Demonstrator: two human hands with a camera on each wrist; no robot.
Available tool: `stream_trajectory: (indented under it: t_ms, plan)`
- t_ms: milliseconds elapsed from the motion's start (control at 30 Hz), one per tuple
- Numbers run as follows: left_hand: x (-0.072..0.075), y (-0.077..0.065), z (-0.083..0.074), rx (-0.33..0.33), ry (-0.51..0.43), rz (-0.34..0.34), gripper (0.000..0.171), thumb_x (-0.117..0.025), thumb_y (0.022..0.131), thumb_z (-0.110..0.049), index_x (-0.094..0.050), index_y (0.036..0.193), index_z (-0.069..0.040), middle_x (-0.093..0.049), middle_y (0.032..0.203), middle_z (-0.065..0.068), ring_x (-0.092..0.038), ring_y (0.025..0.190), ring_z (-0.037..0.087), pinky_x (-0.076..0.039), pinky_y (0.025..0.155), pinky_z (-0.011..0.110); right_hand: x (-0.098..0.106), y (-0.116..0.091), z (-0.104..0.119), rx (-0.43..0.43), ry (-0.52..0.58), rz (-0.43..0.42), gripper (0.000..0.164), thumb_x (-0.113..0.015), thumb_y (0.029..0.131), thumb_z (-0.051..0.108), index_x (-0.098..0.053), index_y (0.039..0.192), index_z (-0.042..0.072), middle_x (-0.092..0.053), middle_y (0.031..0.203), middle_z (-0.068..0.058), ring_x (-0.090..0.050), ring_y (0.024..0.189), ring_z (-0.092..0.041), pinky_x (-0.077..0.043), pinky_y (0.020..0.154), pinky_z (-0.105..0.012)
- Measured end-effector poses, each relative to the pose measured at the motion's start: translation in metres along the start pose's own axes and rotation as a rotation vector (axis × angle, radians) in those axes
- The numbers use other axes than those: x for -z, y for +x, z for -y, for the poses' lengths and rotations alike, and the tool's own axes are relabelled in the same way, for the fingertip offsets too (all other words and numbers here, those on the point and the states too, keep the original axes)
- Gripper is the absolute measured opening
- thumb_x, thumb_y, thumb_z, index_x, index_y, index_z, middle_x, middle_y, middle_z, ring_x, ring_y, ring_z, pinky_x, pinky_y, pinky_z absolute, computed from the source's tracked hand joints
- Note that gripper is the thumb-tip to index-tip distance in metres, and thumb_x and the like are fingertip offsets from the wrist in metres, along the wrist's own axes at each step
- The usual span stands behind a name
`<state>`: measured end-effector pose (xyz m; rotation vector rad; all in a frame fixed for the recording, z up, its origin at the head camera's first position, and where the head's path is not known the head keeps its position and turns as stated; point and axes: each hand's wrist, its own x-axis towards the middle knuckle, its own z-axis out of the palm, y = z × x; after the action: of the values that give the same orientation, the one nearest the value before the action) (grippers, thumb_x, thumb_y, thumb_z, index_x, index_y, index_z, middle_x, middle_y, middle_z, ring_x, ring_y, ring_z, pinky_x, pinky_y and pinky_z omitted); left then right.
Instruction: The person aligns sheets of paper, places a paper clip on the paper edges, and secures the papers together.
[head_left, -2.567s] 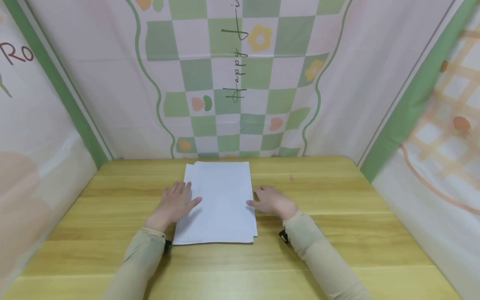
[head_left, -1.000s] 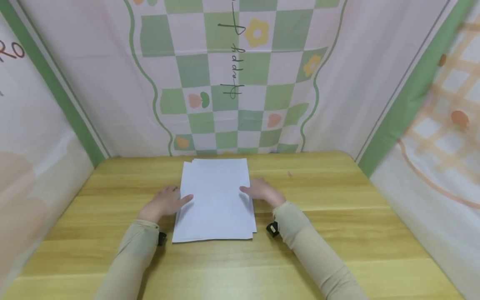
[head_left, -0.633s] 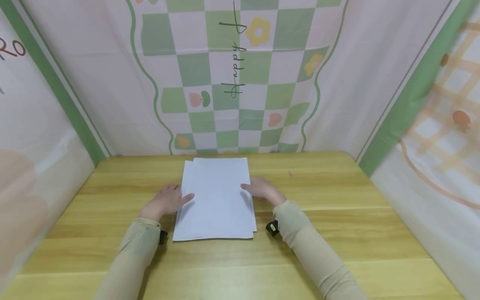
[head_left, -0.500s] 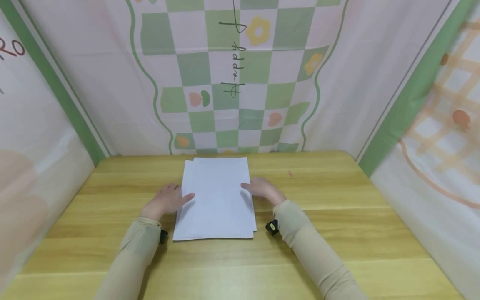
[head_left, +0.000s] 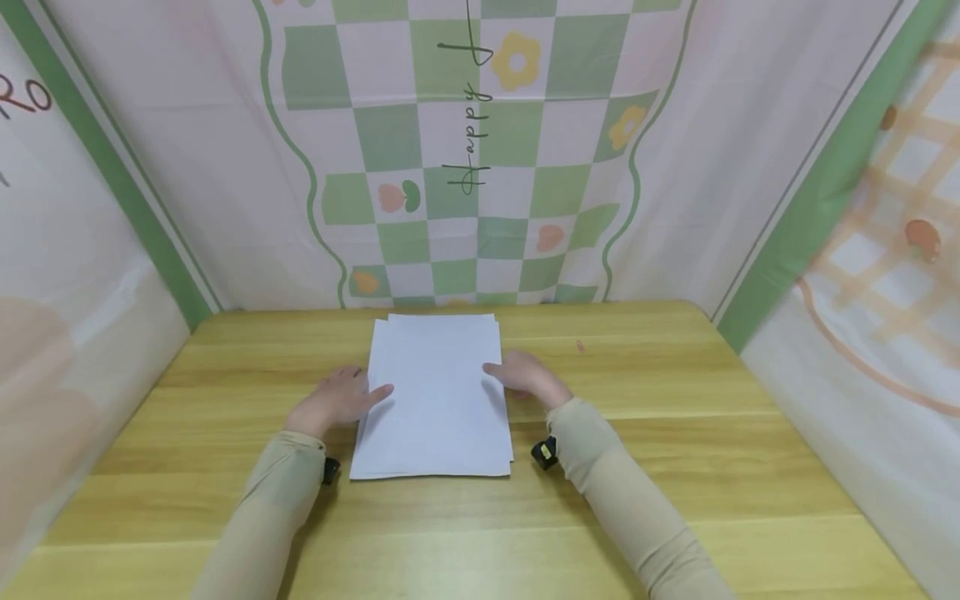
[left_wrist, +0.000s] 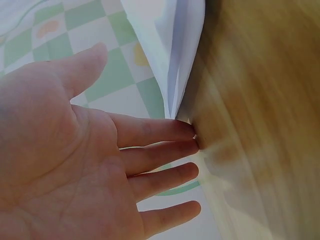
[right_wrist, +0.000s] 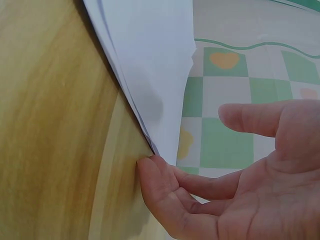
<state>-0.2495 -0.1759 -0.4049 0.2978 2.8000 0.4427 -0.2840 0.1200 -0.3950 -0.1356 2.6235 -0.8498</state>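
A stack of white paper sheets [head_left: 438, 400] lies on the wooden table, its edges slightly out of line at the top left and bottom right. At its left edge is my left hand [head_left: 337, 398]; in the left wrist view the straight fingers [left_wrist: 160, 131] touch the sheets' edge, and the thumb stands apart. My right hand [head_left: 528, 377] is at the right edge. Its bent fingertips [right_wrist: 150, 172] touch the paper edge in the right wrist view, while the thumb is raised over the sheets without pinching them.
The wooden table [head_left: 645, 500] reaches back to a curtain [head_left: 450, 192] with green and white checks. Patterned cloth also hangs on both sides. A small reddish thing [head_left: 580, 346] lies right of the paper, too small to identify. Each wrist wears a black device [head_left: 545, 452].
Both hands have settled against the paper's side edges. Over the last half second the left hand has shifted slightly right, and the lower left edge of the sheets has moved right too.
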Motion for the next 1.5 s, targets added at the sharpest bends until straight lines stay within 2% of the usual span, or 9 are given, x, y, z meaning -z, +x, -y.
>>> stream_trajectory:
  t_ms: [200, 467, 767, 933, 1033, 1233, 1500]
  plan:
    - [0.0, 0.002, -0.001, 0.007, -0.011, -0.003, 0.075, -0.034, 0.098, -0.053, -0.032, 0.142, 0.008, -0.03, 0.147, 0.031, -0.025, 0.136, 0.048, -0.021, 0.111, 0.058, 0.001, 0.0, 0.002, -0.002, -0.008, 0.008, 0.046, -0.046, 0.097, 0.038, -0.035, 0.059, 0.016, -0.033, 0.053, 0.005, -0.031, 0.044, -0.009, -0.049, 0.059, -0.032]
    - [0.001, 0.006, -0.002, 0.022, -0.017, 0.001, 0.077, -0.035, 0.098, -0.055, -0.034, 0.141, 0.009, -0.031, 0.146, 0.031, -0.026, 0.136, 0.048, -0.022, 0.111, 0.057, 0.0, 0.002, 0.001, -0.016, 0.025, 0.005, 0.04, -0.048, 0.096, 0.04, -0.038, 0.067, 0.014, -0.04, 0.064, 0.001, -0.038, 0.049, -0.011, -0.051, 0.061, -0.033]
    - [0.0, 0.01, -0.004, 0.009, 0.017, 0.014, 0.076, -0.033, 0.099, -0.054, -0.036, 0.139, 0.011, -0.03, 0.146, 0.032, -0.024, 0.136, 0.049, -0.021, 0.111, 0.058, 0.002, 0.006, 0.0, -0.03, 0.043, 0.019, 0.045, -0.048, 0.096, 0.04, -0.036, 0.061, 0.016, -0.037, 0.057, 0.003, -0.035, 0.045, -0.01, -0.045, 0.054, -0.028]
    - [0.001, 0.01, -0.005, -0.006, 0.036, 0.015, 0.073, -0.032, 0.099, -0.052, -0.042, 0.134, 0.011, -0.032, 0.144, 0.033, -0.026, 0.135, 0.05, -0.022, 0.11, 0.058, 0.002, 0.005, 0.0, -0.035, 0.107, 0.011, 0.039, -0.049, 0.096, 0.039, -0.038, 0.069, 0.014, -0.039, 0.07, 0.0, -0.044, 0.06, -0.015, -0.053, 0.065, -0.033]
    - [0.002, 0.011, -0.005, -0.013, 0.037, 0.015, 0.072, -0.033, 0.099, -0.052, -0.047, 0.131, 0.01, -0.034, 0.144, 0.033, -0.027, 0.134, 0.05, -0.023, 0.11, 0.058, 0.002, 0.007, 0.0, -0.046, 0.145, 0.005, 0.037, -0.05, 0.096, 0.039, -0.037, 0.071, 0.014, -0.038, 0.072, 0.0, -0.044, 0.066, -0.016, -0.054, 0.07, -0.035]
    - [0.002, 0.012, -0.004, -0.01, 0.029, 0.024, 0.073, -0.032, 0.099, -0.054, -0.045, 0.133, 0.009, -0.031, 0.146, 0.032, -0.024, 0.136, 0.049, -0.022, 0.111, 0.058, 0.002, 0.009, 0.002, -0.083, 0.19, 0.004, 0.036, -0.051, 0.095, 0.038, -0.037, 0.073, 0.014, -0.038, 0.071, 0.0, -0.042, 0.064, -0.014, -0.054, 0.07, -0.034]
    - [0.003, 0.013, -0.005, -0.009, 0.026, 0.047, 0.074, -0.03, 0.099, -0.054, -0.04, 0.137, 0.009, -0.027, 0.147, 0.032, -0.021, 0.138, 0.049, -0.019, 0.112, 0.058, 0.004, 0.011, 0.002, -0.119, 0.254, 0.017, 0.032, -0.052, 0.095, 0.037, -0.045, 0.091, 0.007, -0.041, 0.083, -0.004, -0.047, 0.076, -0.018, -0.054, 0.074, -0.035]
